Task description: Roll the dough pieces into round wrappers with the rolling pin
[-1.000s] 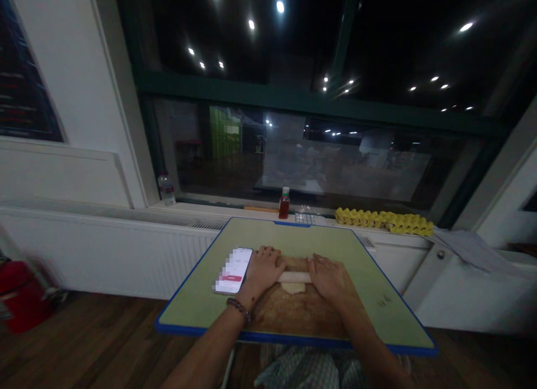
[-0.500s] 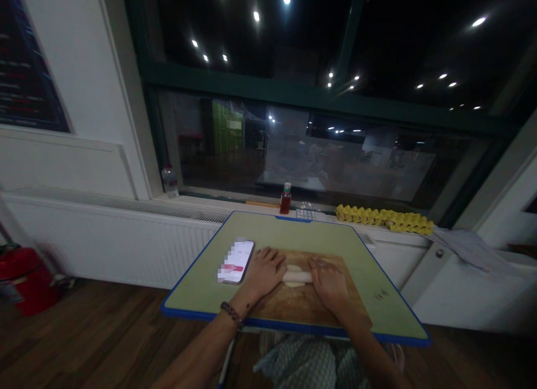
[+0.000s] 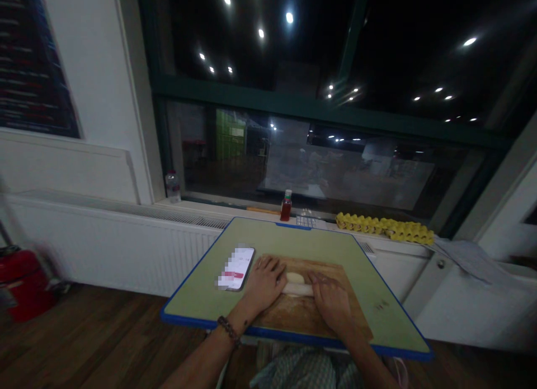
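Observation:
A pale rolling pin (image 3: 298,289) lies crosswise on the wooden board (image 3: 293,317). My left hand (image 3: 265,281) rests on its left end, fingers bent over it. At the right end my right hand (image 3: 330,299) is curled on the pin, its fingers close together. Between the hands, a flat oval piece of dough (image 3: 295,278) shows mostly beyond the pin, with a small edge on the near side. The ends of the pin are hidden under my hands.
The board sits on a green folding table (image 3: 319,241) with a blue rim. Left of my left hand lies a phone (image 3: 240,269), screen lit. On the windowsill stand a red sauce bottle (image 3: 286,206), a yellow egg tray (image 3: 384,228) and a clear water bottle (image 3: 172,186).
The rolling pin and both hands have moved slightly toward me, so more dough shows beyond the pin. The whole view has shifted a little downward.

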The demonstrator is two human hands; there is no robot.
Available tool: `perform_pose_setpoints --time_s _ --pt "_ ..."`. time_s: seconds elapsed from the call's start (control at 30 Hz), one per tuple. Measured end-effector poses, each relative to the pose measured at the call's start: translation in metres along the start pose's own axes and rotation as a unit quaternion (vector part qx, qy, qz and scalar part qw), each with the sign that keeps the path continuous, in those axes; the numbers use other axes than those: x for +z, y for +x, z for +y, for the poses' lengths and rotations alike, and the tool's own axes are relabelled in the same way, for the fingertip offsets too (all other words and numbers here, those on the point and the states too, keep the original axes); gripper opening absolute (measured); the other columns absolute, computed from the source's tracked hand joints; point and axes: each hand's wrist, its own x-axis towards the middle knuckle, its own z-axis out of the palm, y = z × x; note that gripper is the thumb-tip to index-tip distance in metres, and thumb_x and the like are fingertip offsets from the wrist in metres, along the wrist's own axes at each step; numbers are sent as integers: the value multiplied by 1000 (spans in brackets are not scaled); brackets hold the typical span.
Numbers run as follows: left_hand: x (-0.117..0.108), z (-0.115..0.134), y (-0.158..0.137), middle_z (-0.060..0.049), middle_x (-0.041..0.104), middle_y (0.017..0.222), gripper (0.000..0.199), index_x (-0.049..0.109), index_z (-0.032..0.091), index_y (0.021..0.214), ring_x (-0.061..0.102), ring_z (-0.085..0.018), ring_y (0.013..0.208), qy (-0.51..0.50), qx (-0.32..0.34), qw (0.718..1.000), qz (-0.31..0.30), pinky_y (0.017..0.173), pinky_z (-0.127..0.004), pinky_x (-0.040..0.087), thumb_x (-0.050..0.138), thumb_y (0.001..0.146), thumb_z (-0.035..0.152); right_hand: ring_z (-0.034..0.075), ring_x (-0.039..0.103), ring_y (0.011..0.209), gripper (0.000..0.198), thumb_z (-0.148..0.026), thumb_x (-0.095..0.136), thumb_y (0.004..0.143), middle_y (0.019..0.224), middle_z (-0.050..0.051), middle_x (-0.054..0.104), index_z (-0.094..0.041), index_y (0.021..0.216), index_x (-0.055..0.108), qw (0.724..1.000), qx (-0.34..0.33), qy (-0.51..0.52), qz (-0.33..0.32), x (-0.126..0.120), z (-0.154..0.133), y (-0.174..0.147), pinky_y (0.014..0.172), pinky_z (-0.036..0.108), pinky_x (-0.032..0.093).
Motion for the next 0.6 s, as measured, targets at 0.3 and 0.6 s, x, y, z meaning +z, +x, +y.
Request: perform_pose_setpoints --time_s 0.3,0.6 --pt "5 -6 23 -8 64 122 35 66 23 115 47 -28 121 26 -4 1000 -10 105 -47 28 40 94 34 22 61 113 38 -12 35 93 123 14 65 -14 118 64 999 9 -22 -33 3 9 32 98 36 46" --pt "1 -7 29 -8 65 121 33 67 23 113 51 -27 120 17 3 999 -31 103 -45 32 41 94 33 22 53 124 43 -15 30 95 133 15 57 -10 125 60 999 -10 -3 -33 5 14 36 105 36 40"
